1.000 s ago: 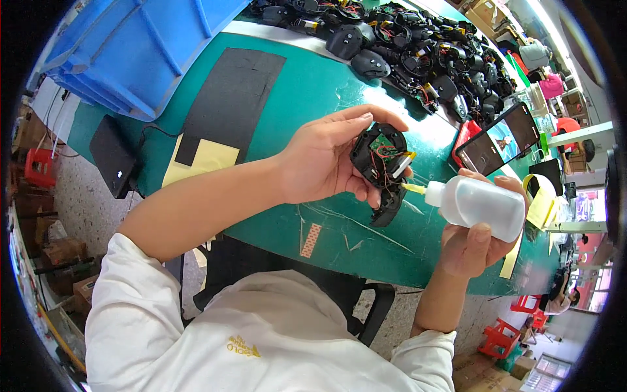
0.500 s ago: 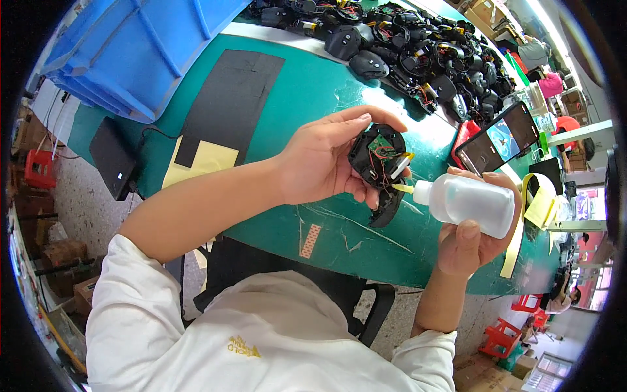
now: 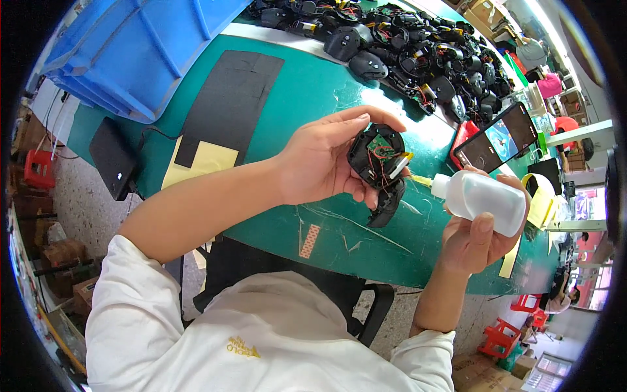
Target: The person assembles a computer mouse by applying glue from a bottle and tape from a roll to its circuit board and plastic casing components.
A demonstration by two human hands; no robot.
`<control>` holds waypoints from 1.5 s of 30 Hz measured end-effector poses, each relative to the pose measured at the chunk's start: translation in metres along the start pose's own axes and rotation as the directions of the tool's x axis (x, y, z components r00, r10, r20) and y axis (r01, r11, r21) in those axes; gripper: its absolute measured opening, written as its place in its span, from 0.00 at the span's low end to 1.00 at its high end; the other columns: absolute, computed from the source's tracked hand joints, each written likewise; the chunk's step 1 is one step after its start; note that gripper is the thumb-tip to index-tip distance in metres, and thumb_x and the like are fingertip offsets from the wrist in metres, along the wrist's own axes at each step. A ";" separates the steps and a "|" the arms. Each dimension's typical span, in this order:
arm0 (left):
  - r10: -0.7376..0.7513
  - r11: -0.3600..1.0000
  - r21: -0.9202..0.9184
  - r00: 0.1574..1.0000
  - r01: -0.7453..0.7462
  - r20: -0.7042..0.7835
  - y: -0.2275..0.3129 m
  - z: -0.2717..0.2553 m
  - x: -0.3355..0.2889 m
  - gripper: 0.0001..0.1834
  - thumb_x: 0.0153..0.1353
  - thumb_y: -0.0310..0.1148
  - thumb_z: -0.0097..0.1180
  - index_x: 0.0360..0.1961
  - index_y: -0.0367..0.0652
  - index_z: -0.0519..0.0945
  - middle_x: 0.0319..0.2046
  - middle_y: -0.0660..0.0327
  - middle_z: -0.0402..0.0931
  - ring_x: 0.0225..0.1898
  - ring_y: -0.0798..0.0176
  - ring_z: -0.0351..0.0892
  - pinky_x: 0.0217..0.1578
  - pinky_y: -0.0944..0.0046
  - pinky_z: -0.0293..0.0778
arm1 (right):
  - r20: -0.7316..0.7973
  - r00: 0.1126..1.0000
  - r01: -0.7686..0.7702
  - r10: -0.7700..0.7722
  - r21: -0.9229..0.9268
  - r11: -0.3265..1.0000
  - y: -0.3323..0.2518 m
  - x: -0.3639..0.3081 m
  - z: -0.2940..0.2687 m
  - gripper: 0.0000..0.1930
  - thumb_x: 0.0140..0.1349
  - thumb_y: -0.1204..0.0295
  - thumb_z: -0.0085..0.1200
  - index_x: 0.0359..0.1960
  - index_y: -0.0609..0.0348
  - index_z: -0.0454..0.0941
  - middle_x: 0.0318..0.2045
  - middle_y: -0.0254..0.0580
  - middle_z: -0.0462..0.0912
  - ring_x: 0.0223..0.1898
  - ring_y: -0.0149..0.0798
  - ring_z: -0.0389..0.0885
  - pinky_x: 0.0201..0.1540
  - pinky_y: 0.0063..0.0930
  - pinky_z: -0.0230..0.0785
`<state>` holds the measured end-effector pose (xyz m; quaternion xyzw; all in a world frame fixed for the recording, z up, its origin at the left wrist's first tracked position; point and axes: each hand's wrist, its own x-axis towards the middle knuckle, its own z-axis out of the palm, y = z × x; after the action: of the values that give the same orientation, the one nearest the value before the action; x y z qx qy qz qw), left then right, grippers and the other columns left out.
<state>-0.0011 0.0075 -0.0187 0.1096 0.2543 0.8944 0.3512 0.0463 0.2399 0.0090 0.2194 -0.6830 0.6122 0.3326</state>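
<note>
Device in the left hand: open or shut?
Open: the device in the left hand has its green board and red wires uncovered, facing up.

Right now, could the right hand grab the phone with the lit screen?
Probably not while its grip is full: the right hand is wrapped around the whitish bottle. The phone looks close, just beyond that hand, and nothing else seems to block the way.
</note>
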 end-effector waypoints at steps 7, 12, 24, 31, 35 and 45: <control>-0.003 1.000 0.029 1.000 0.004 -0.029 0.003 0.000 0.001 0.22 0.75 0.42 0.29 0.60 0.42 0.65 0.44 0.39 0.77 0.26 0.50 0.84 0.24 0.62 0.83 | -0.052 0.996 0.064 -0.067 -0.058 0.996 0.005 0.003 0.004 0.32 0.57 0.60 0.61 0.55 0.73 0.63 0.51 0.54 0.71 0.44 0.57 0.81 0.31 0.35 0.82; 0.074 0.992 0.108 0.997 -0.072 -0.010 0.007 -0.005 -0.001 0.21 0.75 0.41 0.29 0.59 0.43 0.67 0.44 0.40 0.78 0.26 0.52 0.83 0.25 0.63 0.82 | -0.090 0.996 -0.037 0.016 -0.239 0.970 0.008 0.014 0.012 0.25 0.54 0.71 0.65 0.51 0.66 0.70 0.43 0.48 0.80 0.42 0.40 0.82 0.44 0.31 0.77; 0.308 0.924 0.294 0.932 -0.245 -0.191 0.027 -0.033 0.030 0.20 0.75 0.42 0.28 0.55 0.44 0.69 0.44 0.42 0.78 0.37 0.53 0.83 0.33 0.58 0.83 | 0.464 0.863 0.230 0.199 -0.712 0.663 -0.041 -0.014 0.008 0.28 0.50 0.80 0.60 0.56 0.48 0.75 0.54 0.50 0.76 0.43 0.49 0.81 0.46 0.41 0.75; 0.453 0.711 0.677 0.860 -0.189 -0.236 0.060 0.024 0.029 0.19 0.75 0.39 0.29 0.50 0.47 0.74 0.37 0.54 0.80 0.25 0.56 0.81 0.25 0.62 0.79 | 0.247 0.965 0.080 0.089 -0.600 0.796 -0.083 -0.085 -0.013 0.13 0.54 0.79 0.62 0.42 0.59 0.81 0.43 0.47 0.84 0.38 0.44 0.84 0.36 0.31 0.78; 0.485 0.674 0.684 0.866 -0.279 -0.125 0.041 0.070 -0.009 0.19 0.75 0.39 0.29 0.53 0.45 0.73 0.41 0.49 0.79 0.28 0.54 0.82 0.30 0.65 0.80 | 0.181 0.983 0.106 0.002 -0.585 0.804 -0.108 -0.110 -0.022 0.11 0.52 0.81 0.64 0.38 0.60 0.82 0.42 0.46 0.84 0.30 0.33 0.84 0.26 0.21 0.76; 0.030 0.999 -0.010 0.999 -0.031 -0.035 -0.113 0.097 -0.165 0.23 0.75 0.47 0.27 0.60 0.44 0.62 0.43 0.35 0.75 0.22 0.57 0.82 0.20 0.70 0.79 | 0.354 0.934 0.004 0.051 -0.153 0.988 -0.170 -0.148 -0.016 0.25 0.38 0.76 0.74 0.43 0.60 0.82 0.43 0.47 0.81 0.35 0.37 0.82 0.32 0.23 0.78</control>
<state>0.2206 0.0023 0.0004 0.0962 0.2541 0.9027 0.3336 0.2701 0.2133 0.0194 0.2927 -0.7789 0.5128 0.2115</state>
